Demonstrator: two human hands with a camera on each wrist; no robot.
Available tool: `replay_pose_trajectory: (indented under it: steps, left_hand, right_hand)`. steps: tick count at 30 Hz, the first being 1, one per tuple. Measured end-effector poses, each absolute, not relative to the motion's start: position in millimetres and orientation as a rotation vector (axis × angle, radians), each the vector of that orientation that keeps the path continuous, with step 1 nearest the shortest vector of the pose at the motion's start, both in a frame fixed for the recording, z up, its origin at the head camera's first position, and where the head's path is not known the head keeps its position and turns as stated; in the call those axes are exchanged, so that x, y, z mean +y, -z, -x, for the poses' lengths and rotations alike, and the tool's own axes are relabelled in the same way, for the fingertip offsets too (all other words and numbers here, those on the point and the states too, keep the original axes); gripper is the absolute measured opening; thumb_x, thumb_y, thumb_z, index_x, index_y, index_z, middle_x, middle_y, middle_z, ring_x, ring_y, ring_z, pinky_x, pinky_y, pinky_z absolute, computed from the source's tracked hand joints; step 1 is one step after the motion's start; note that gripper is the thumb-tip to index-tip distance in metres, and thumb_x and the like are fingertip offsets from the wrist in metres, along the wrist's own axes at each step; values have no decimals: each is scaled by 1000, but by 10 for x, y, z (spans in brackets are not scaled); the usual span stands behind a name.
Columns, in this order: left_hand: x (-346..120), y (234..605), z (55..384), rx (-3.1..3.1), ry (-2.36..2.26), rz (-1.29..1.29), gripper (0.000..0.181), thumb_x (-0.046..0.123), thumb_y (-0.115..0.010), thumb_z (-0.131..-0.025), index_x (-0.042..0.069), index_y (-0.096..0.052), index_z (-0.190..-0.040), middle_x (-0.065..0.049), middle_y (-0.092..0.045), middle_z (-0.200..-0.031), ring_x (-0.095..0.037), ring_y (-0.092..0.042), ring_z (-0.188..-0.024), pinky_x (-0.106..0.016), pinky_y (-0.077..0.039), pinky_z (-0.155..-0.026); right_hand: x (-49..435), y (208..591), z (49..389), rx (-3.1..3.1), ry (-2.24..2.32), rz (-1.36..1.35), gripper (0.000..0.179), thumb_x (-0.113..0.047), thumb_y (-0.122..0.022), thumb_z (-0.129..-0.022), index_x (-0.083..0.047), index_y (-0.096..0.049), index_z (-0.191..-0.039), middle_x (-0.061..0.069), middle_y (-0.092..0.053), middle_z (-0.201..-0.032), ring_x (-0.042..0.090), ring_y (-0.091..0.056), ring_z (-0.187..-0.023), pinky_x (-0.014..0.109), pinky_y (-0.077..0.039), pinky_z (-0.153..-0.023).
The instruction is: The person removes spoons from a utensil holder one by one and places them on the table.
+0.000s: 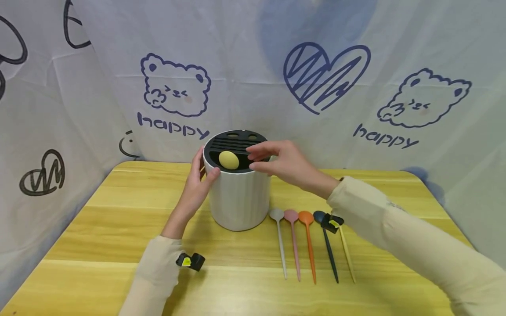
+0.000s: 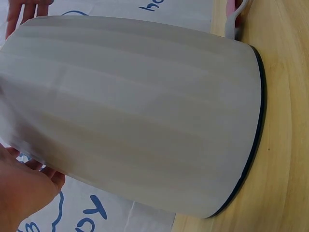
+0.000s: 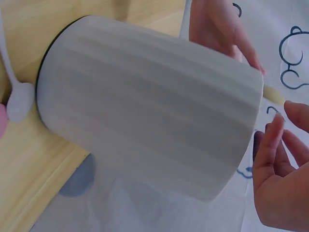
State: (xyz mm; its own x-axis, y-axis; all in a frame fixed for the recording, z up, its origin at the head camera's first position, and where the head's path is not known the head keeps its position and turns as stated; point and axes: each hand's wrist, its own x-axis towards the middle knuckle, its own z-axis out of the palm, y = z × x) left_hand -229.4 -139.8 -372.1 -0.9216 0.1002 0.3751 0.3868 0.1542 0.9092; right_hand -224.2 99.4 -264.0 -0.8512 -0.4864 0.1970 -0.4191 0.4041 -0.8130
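Note:
A white ribbed utensil holder (image 1: 239, 202) with a black slotted lid (image 1: 221, 142) stands upright on the table. My left hand (image 1: 195, 184) grips it at the upper left, thumb at the front rim and fingers round the side. A rounded pale yellow head (image 1: 228, 160), like a spoon's, shows in the lid's large front opening; whatever is below it is hidden. Over the right part of that opening is my right hand (image 1: 282, 162), thumb and fingers apart and nothing between them. The right wrist view shows these fingers (image 3: 268, 152) just beyond the holder's rim.
Right of the holder, several long-handled spoons lie side by side on the wooden table (image 1: 99, 245): grey (image 1: 277, 215), pink (image 1: 291, 216), orange (image 1: 306, 217), dark blue (image 1: 319, 216), and a yellow handle (image 1: 348, 256) partly behind the right wrist camera (image 1: 331, 223). A printed cloth (image 1: 245, 101) hangs behind.

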Motion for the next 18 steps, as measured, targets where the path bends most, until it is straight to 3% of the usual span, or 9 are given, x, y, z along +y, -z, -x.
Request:
replay_pose_trajectory:
  steps: [6, 13, 18]
  left_hand:
    - [-1402, 3721, 2303, -2194, 1854, 475, 95, 63, -54, -88, 11, -12, -155, -8, -15, -159, -25, -17, -144, -46, -14, -116]
    - [-1396, 3724, 2313, -2185, 1848, 501, 98, 65, -56, -87, 10, -12, -155, -8, -16, -159, -25, -18, -144, -46, -15, -116]
    - [-1415, 3725, 2313, -2178, 1847, 503, 95, 62, -56, -88, 10, -12, -155, -7, -17, -159, -24, -18, -143, -46, -16, -115]
  right_hand:
    - [840, 2612, 2264, 2575, 1405, 809, 38, -14, -73, -87, -6, -66, -123, 5, -70, -106, 16, -63, -92, 40, -53, -60]
    - [729, 2618, 2281, 2548, 1454, 778, 36, -12, -74, -86, -6, -67, -121, 7, -70, -102, 17, -64, -83, 46, -51, -59]
    - [665, 2625, 2296, 2553, 1464, 739, 35, -8, -74, -85, -5, -68, -120, 8, -70, -101, 18, -64, -82, 42, -50, -55]
